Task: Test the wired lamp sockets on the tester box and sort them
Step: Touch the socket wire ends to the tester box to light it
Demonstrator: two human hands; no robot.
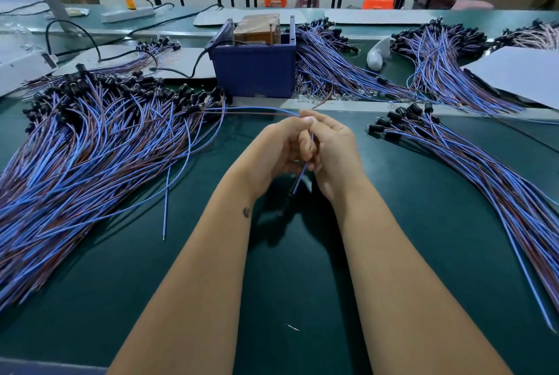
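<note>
Both hands are meeting above the dark green desk (393, 253): the left hand (276, 150) and right hand (331, 147) are curling their fingers around 1 thin blue-and-red wired lamp socket lead (257, 110) (its socket is lying leftward), just before the dark blue plastic tester box (255, 67).

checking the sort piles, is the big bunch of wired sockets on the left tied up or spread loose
Spread loose: the left pile of wired sockets fans across the green mat, wires splaying separately, no tie visible.
</note>
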